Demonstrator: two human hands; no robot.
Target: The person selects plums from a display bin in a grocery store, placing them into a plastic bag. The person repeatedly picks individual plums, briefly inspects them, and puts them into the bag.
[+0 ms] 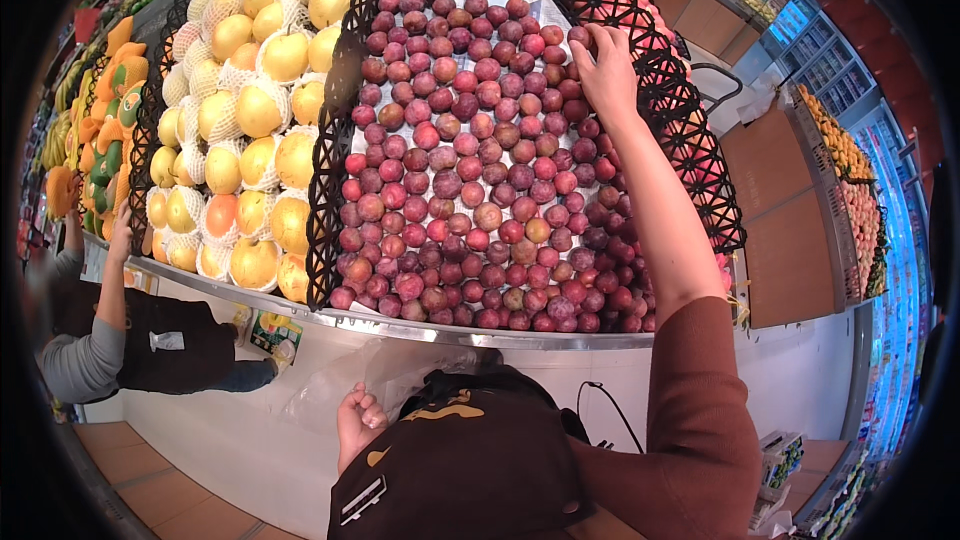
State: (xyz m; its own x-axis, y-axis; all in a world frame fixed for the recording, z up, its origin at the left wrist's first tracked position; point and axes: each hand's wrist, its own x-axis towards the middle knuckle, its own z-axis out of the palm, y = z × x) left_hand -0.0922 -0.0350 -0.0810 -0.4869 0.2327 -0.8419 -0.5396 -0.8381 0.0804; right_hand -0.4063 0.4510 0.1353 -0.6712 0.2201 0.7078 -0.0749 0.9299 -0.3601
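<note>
My right hand (609, 71) reaches to the far right corner of a bed of red-purple plums (487, 95), its thumb and fingers around one plum (579, 35). The fruit lies in loose rows on white sheeting, piled more thickly along the front and right. Low in front of my apron, my left hand (361, 416) is curled into a fist on a clear plastic bag (337, 382). That bag hangs below the stand's metal front edge (480, 337), and its contents, if any, cannot be made out.
Black lattice dividers (341, 135) (675, 127) flank the plums. Yellow pears (259, 109) in foam nets fill the left section, with mangoes (112, 127) beyond. A co-worker in a dark apron (172, 345) reaches toward the mangoes. More fruit stands (787, 217) line the right side.
</note>
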